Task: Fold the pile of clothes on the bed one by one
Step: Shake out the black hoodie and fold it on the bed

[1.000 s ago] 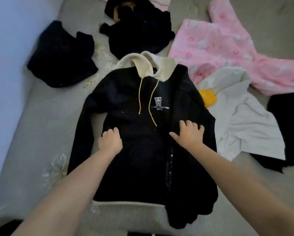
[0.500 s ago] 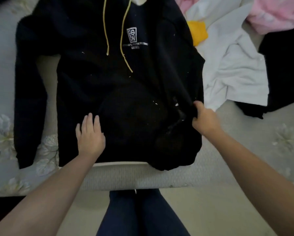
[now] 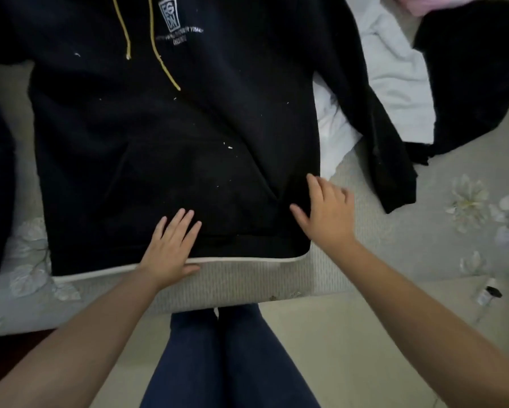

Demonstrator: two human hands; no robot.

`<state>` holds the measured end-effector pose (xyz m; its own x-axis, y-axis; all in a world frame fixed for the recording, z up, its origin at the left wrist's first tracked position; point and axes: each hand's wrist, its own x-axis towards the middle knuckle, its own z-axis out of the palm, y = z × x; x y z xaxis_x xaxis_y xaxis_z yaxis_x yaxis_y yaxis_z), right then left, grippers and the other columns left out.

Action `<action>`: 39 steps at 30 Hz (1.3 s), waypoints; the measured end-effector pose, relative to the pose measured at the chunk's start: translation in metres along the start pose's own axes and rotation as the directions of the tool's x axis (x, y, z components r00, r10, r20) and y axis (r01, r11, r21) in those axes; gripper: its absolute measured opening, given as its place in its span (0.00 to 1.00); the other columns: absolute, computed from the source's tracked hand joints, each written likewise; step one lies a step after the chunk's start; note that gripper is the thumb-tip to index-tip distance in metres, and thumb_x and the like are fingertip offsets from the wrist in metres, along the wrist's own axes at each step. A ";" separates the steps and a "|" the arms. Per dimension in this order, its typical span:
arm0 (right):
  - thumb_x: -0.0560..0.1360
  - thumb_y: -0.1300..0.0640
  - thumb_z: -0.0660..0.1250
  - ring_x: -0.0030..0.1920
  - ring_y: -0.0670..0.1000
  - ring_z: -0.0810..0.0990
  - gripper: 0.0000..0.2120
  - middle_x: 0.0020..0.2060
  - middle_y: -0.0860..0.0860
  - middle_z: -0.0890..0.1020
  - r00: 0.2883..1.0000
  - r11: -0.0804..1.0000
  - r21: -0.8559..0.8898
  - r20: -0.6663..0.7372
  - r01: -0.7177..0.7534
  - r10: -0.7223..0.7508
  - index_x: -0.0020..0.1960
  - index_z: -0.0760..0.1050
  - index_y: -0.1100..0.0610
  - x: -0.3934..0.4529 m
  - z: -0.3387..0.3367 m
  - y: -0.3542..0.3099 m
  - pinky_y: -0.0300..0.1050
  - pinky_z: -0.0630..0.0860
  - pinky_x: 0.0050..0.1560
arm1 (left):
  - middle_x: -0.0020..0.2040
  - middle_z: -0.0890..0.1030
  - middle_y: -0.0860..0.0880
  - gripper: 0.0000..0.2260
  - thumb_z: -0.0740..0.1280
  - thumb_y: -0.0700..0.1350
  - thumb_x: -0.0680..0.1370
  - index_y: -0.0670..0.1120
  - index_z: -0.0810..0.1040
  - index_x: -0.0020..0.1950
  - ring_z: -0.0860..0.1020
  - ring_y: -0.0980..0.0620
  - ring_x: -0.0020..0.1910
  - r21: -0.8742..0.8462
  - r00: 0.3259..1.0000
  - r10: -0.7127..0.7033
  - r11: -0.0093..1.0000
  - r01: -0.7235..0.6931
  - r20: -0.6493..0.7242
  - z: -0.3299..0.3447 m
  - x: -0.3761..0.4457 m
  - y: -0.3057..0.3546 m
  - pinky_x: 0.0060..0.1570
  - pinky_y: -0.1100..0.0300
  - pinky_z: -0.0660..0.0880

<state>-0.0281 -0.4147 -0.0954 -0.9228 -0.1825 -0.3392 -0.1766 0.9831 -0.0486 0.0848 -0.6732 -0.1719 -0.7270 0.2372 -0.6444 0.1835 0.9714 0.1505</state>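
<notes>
1. The left hand [image 3: 170, 248] lies flat on the bottom edge of the black hoodie [image 3: 170, 136]. Its fingers are straight and spread, and it holds nothing.
2. The right hand [image 3: 326, 213] is at the hoodie's bottom right corner. Its fingers are straight and open. The thumb and first finger touch the hoodie, and the rest of the hand is over the bed [image 3: 394, 231].
3. The hoodie lies face up and flat on the bed. Its pale bottom band sits along the bed's near edge.
4. Two yellow strings [image 3: 159, 54] hang down the hoodie's chest, next to a small white logo [image 3: 168, 16].
5. The hoodie's right sleeve [image 3: 385, 148] is spread out to the side. It lies over a white garment [image 3: 400, 83], so part of that is hidden.
6. Past the sleeve, farther from the hoodie, is another black garment [image 3: 477, 78].
7. A bit of pink cloth [image 3: 433, 4] shows at the top edge, above the white garment.
8. On the floor, right of the hoodie and below the bed's edge, lies a small thing, maybe a bottle [image 3: 487, 293]; it is too small to be sure.
9. The person's legs in dark blue trousers [image 3: 226, 363] stand against the bed, just below the hoodie.
</notes>
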 end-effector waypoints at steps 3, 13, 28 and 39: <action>0.72 0.44 0.66 0.66 0.57 0.67 0.38 0.68 0.58 0.67 0.966 0.970 0.067 0.133 -0.234 0.224 0.73 0.55 0.61 -0.040 0.041 0.000 0.57 0.58 0.66 | 0.73 0.57 0.35 0.41 0.72 0.56 0.68 0.37 0.58 0.72 0.57 0.37 0.72 -0.043 0.999 -0.015 0.999 0.013 -0.047 0.002 -0.014 -0.002 0.69 0.41 0.54; 0.73 0.58 0.68 0.58 0.58 0.75 0.32 0.56 0.57 0.78 0.914 0.701 0.601 0.136 -0.384 0.383 0.72 0.58 0.55 -0.057 0.074 0.000 0.58 0.63 0.66 | 0.69 0.64 0.32 0.30 0.65 0.21 0.67 0.31 0.64 0.68 0.63 0.35 0.69 -0.140 0.945 -0.093 0.989 0.050 -0.315 0.020 -0.022 -0.020 0.67 0.47 0.62; 0.76 0.58 0.62 0.47 0.61 0.74 0.13 0.39 0.60 0.82 0.967 0.988 0.063 -0.202 -0.143 0.153 0.60 0.76 0.55 -0.171 0.026 -0.034 0.49 0.53 0.47 | 0.75 0.45 0.38 0.30 0.53 0.26 0.75 0.36 0.43 0.73 0.45 0.43 0.75 0.006 0.975 0.014 1.000 -0.013 -0.222 0.032 -0.157 -0.040 0.72 0.58 0.40; 0.75 0.58 0.57 0.72 0.58 0.53 0.29 0.71 0.58 0.59 0.887 0.892 -0.406 0.313 -0.198 0.340 0.74 0.52 0.51 -0.231 0.114 -0.064 0.61 0.48 0.70 | 0.76 0.45 0.43 0.33 0.56 0.28 0.75 0.43 0.44 0.75 0.44 0.47 0.75 0.014 0.994 0.092 0.996 -0.093 0.066 0.111 -0.176 0.011 0.72 0.55 0.45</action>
<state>0.2351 -0.4334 -0.1208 -0.7714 0.1769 -0.6112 -0.1134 0.9070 0.4056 0.2880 -0.7056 -0.1400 -0.6619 0.3244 -0.6758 0.2596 0.9449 0.1994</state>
